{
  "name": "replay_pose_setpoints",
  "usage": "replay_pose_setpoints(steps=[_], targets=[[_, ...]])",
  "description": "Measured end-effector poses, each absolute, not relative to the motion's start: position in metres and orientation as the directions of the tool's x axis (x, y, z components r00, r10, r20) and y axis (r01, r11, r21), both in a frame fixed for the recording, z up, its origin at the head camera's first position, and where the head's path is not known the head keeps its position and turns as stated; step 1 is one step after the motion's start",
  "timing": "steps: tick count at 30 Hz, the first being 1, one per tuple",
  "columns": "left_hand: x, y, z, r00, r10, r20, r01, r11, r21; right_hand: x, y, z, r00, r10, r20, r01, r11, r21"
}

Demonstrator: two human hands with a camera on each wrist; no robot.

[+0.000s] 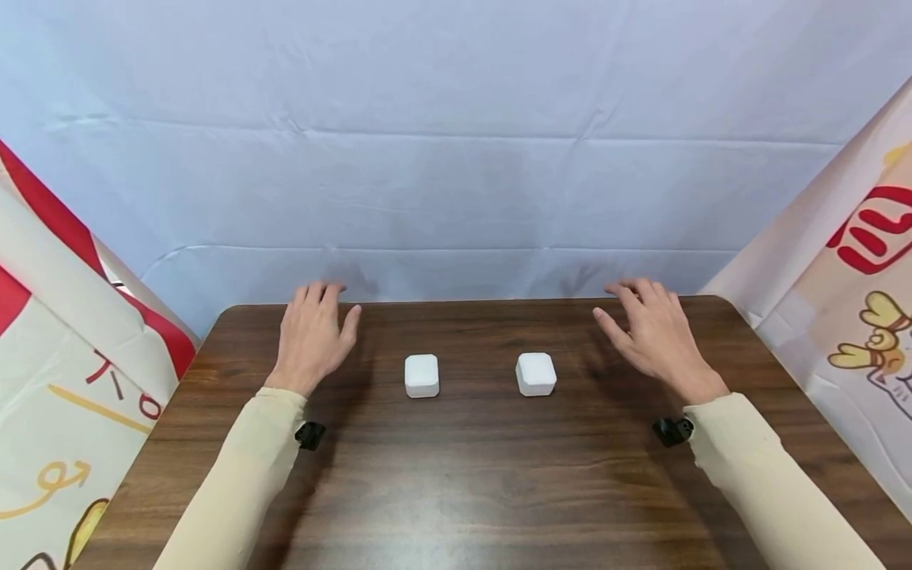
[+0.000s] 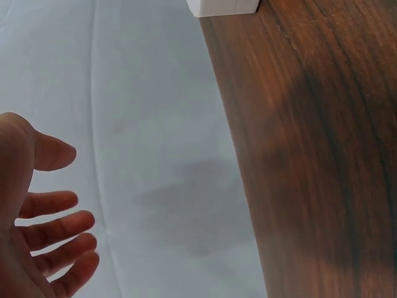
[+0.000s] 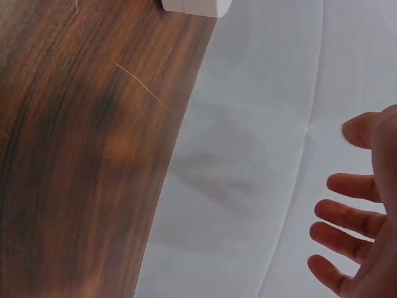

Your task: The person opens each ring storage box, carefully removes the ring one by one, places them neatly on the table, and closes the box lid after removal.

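Observation:
Two small white rounded cubes sit side by side on the dark wooden table (image 1: 456, 491): the left cube (image 1: 422, 375) and the right cube (image 1: 536, 374). My left hand (image 1: 311, 336) hovers over the table's far left part, fingers spread and relaxed, holding nothing. My right hand (image 1: 651, 332) mirrors it at the far right, also spread and empty. Each hand is well apart from its nearest cube. In the left wrist view my left hand (image 2: 43, 217) shows loosely spread fingers, with a white cube (image 2: 223, 6) at the top edge. The right wrist view shows my right hand (image 3: 356, 217) and a white cube (image 3: 192, 6).
A pale blue cloth backdrop (image 1: 456, 158) hangs behind the table's far edge. Printed banners stand at the left (image 1: 57, 356) and right (image 1: 855, 277) sides. Small black wrist cameras (image 1: 310, 435) (image 1: 673, 431) sit under both sleeves.

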State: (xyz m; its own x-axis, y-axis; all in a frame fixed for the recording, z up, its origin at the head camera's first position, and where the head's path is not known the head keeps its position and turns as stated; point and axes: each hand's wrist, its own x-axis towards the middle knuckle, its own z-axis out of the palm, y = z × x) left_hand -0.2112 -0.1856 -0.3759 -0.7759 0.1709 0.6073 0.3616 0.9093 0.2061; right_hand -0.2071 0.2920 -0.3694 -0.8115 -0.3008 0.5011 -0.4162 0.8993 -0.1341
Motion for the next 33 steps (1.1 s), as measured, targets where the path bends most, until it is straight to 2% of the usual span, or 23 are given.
replay_pose_setpoints(steps=[9, 18, 23, 33], targets=[[-0.206, -0.188, -0.382, -0.809, 0.163, 0.565, 0.359, 0.898, 0.255, -0.199, 0.295, -0.375, -0.817, -0.286, 0.501, -0.416, 0.894, -0.168], [-0.199, -0.185, -0.389, -0.879, 0.156, 0.451, 0.339, 0.869, 0.36, -0.193, 0.293, -0.381, -0.863, -0.266, 0.429, -0.4, 0.879, -0.26], [-0.197, -0.184, -0.396, -0.906, 0.169, 0.389, 0.331, 0.855, 0.4, -0.191, 0.29, -0.384, -0.862, -0.289, 0.418, -0.421, 0.866, -0.27], [-0.193, -0.181, -0.412, -0.95, 0.198, 0.24, 0.304, 0.761, 0.573, -0.185, 0.284, -0.39, -0.853, -0.314, 0.417, -0.48, 0.786, -0.39]])
